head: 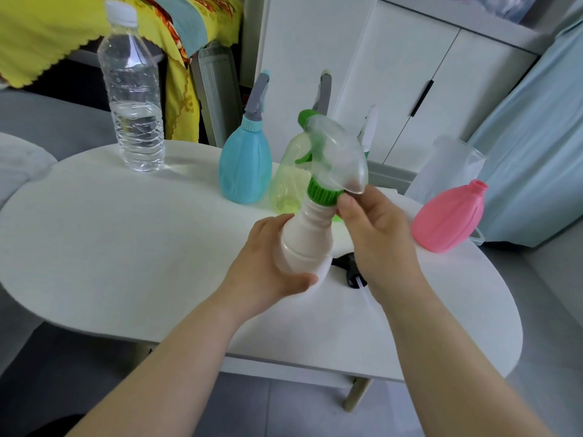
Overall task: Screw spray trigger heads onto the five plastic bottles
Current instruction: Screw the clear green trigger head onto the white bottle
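My left hand [268,266] grips the body of a white bottle [307,238], held tilted above the table. A clear and green spray trigger head [334,152] sits on its neck, and my right hand [375,228] pinches the green collar [323,192]. Behind stand a blue bottle [246,165] with a grey trigger head and a pale green bottle [288,181] with a grey trigger head [323,93]. A pink bottle [448,216] with an open neck stands at the right. A black trigger head [350,269] lies on the table under my right wrist, partly hidden.
The white oval table [126,247] carries everything. A clear water bottle [132,99] with a white cap stands at the back left. A translucent jug [448,165] stands behind the pink bottle. White cabinets and a yellow cloth lie beyond the table.
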Motion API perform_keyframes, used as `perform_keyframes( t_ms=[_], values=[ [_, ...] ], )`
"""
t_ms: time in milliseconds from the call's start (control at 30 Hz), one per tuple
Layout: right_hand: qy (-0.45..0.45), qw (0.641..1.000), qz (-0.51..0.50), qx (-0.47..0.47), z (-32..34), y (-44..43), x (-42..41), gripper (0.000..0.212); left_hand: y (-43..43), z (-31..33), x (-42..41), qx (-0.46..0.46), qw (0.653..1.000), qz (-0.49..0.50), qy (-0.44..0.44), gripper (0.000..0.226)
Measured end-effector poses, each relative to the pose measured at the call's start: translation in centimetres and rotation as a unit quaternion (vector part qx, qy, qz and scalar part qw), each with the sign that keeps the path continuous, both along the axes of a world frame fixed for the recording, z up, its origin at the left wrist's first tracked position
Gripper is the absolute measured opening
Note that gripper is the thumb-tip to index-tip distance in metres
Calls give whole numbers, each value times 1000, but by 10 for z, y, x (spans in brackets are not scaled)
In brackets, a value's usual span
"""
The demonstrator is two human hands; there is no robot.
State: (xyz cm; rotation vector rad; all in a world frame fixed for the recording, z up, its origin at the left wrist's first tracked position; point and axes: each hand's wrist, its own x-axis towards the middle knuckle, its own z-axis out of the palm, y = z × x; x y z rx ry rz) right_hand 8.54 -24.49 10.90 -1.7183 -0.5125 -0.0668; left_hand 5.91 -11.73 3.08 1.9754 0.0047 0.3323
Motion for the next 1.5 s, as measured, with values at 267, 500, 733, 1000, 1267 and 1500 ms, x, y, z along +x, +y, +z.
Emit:
perform_keyframes(
  t_ms=[267, 500, 733, 1000, 1267, 1500],
  values=[
    [16, 997, 77, -22, 5, -1, 14, 21, 0, 3, 1, 7, 1000, -8, 25, 84],
    [-2, 999, -33, 32, -3, 7, 13, 21, -6, 3, 1, 17, 999, 24, 18, 84],
    [80, 986, 145, 33, 11, -4, 23, 24, 11, -3, 4, -42, 992, -76, 91, 96],
    [50, 993, 98, -47, 8, 13, 29, 6, 0, -10, 8, -41, 996, -22, 74, 77],
    [64, 994, -81, 47, -5, 38, 27, 38, -7, -16, 8, -64, 997, 16, 47, 73],
    [127, 963, 237, -24, 11, 16, 44, 13, 1, -17, 11, -61, 994, -57, 70, 86]
  ],
)
